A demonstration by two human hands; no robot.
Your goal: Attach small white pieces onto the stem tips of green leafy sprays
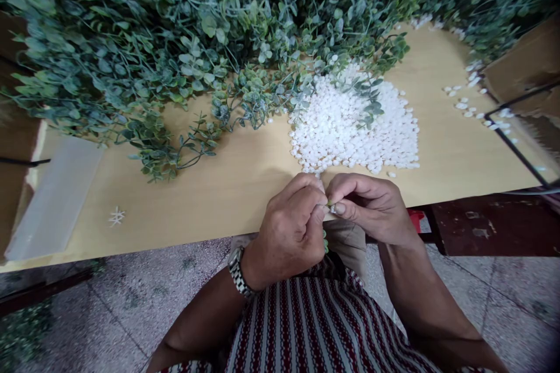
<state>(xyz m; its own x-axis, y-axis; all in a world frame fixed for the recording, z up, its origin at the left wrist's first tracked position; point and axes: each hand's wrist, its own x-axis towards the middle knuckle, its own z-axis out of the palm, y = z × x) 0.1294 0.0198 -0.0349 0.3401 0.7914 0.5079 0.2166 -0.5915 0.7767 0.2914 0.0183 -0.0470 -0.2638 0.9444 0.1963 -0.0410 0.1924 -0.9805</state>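
The left wrist [256,266] is bearing a silver metal-link wristwatch [237,274]; a maroon, black and pale-grey striped fabric top [301,326] and beige cloth trousers [349,240] are showing

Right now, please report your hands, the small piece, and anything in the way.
Left hand closed, apparently on green sprig. Right hand pinching small white piece. White heap just beyond, greenery behind it.

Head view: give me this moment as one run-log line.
left hand: closed on leafy sprig, mostly hidden | right hand: pinching small white piece | fingertips: meeting | white heap: on table, beyond hands
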